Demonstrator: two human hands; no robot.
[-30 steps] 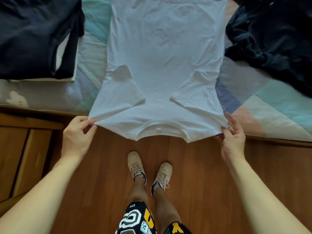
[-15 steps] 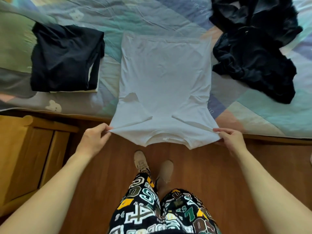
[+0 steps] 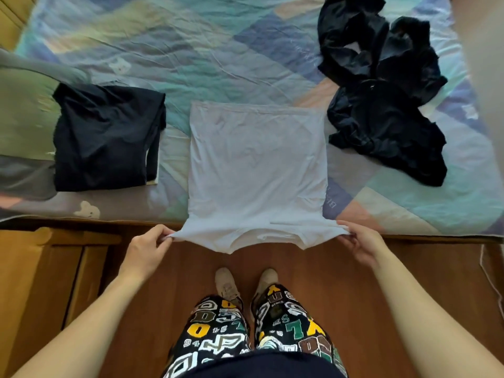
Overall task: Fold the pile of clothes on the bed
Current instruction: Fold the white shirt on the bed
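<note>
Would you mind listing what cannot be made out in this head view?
- White T-shirt: sleeves tucked beneath its body.
- Black pile: crumpled, garment count unclear.
- Pale item under the folded black garment: only an edge shows.
- Left hand, right hand: fingertips buried in cloth.

The person wears black shorts [image 3: 256, 331] covered in big letters and numbers in white, yellow, green and brown. Just below the shorts are beige lace-up shoes [image 3: 227, 285]. Both arms are bare, with no sleeves.
</note>
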